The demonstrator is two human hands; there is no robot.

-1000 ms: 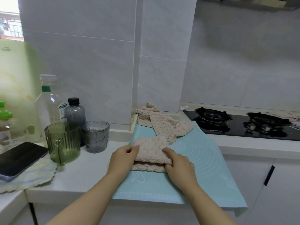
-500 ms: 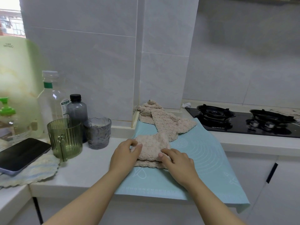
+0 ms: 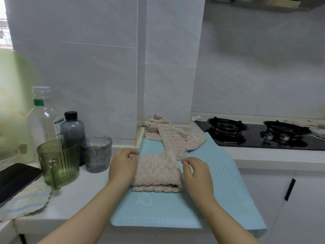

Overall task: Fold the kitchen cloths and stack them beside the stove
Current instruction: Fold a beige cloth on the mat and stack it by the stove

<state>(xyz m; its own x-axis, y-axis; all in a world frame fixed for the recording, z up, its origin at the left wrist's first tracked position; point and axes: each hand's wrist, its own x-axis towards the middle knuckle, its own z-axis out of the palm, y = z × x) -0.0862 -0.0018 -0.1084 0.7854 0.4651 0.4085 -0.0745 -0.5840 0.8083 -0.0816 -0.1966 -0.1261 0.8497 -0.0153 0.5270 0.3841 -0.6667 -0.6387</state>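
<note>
Where the pale tabletop [image 3: 75, 196] runs up to the black glass stove [image 3: 253, 138] with its two round burners, one light-blue mat [image 3: 216, 191], smooth and printed with thin white curves, hangs over the front edge. One folded cloth [image 3: 156, 173], beige, nubbly and roughly rectangular, lies on the mat in several layers, well left of the stove. Behind it, against the tiled corner, is a loose heap of the same beige cloths [image 3: 173, 138]; how many it holds cannot be told. Two bare hands flank the folded cloth. The left grip [image 3: 123, 166] lies against its left edge with fingers curled, and whether it pinches the fabric cannot be told. The right grip [image 3: 197, 173] hovers just beside the right edge, its fingers loosely bent and holding nothing. On the left stand two bottles, one tall clear bottle [image 3: 44, 120] and one smoky dark bottle [image 3: 73, 127], and two cups, a ribbed green cup [image 3: 58, 164] and a wavy-rimmed grey glass [image 3: 97, 154]. One black phone [image 3: 15, 180] rests on a scalloped striped cloth [image 3: 26, 203].
</note>
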